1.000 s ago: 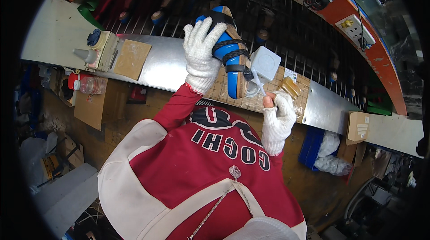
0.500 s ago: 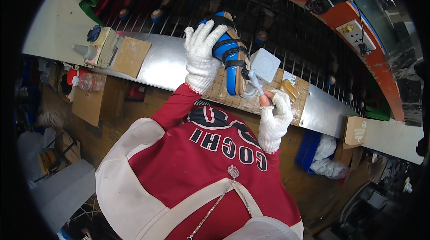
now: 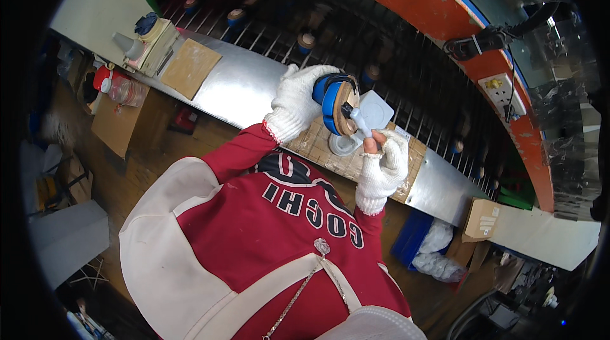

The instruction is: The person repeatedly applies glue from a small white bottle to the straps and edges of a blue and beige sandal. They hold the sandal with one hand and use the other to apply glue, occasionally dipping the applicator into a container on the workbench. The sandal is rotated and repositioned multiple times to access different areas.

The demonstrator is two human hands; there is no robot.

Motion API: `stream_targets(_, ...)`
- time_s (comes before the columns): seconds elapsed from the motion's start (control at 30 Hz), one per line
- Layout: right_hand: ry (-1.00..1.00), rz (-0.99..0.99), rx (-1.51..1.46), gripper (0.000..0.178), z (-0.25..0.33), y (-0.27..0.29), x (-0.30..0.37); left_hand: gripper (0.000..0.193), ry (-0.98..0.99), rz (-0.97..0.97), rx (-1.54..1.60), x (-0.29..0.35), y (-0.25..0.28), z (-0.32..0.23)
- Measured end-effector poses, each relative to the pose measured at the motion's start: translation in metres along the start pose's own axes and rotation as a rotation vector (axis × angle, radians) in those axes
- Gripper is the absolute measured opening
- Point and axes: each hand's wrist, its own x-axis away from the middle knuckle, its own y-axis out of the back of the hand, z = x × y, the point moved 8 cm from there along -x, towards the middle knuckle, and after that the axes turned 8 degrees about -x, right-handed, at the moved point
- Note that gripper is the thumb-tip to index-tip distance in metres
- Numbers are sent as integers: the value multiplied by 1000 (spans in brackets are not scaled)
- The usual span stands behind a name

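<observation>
My left hand (image 3: 295, 100), in a white knit glove, grips a black-strapped sandal (image 3: 344, 111) on a blue shoe last (image 3: 325, 93). The sandal is tilted so one end of its tan sole faces my right side. Bare fingertips of my gloved right hand (image 3: 386, 165) pinch a pale applicator (image 3: 363, 121), perhaps a brush. Its dark tip is at the sole end; whether it touches cannot be made out. Behind it stands a whitish square container (image 3: 377, 109). A round white lid or ring (image 3: 343, 145) lies below the sandal on a patterned board (image 3: 312, 144).
Beyond the metal ledge (image 3: 238, 80) runs a rack of rods (image 3: 267, 38) bearing several blue lasts (image 3: 236, 17). A tan board (image 3: 190, 68) and a pot with a dark cloth (image 3: 147, 26) sit at left. At right is a wall socket (image 3: 504, 91).
The sandal has turned from lengthwise to end-on, its sole end now facing the applicator. My left hand has shifted round its side. The whole view has tilted.
</observation>
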Motion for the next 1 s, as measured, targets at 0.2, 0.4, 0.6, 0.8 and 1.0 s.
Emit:
stream_targets(0.2,59,70,25,16,-1,-10,-21,82,305,223,353,17,-27,67)
stream_targets(0.4,146,145,14,16,-1,-20,-37,86,469,674,-64,30,-20,24)
stream_targets(0.6,169,178,18,16,-8,-20,-42,91,612,826,249,35,-13,-20)
stream_targets(0.8,139,173,41,18,-19,-11,-39,87,614,845,411,42,-17,-21)
stream_targets(1.0,142,201,35,19,-19,1,-42,90,664,928,417,45,-19,-29)
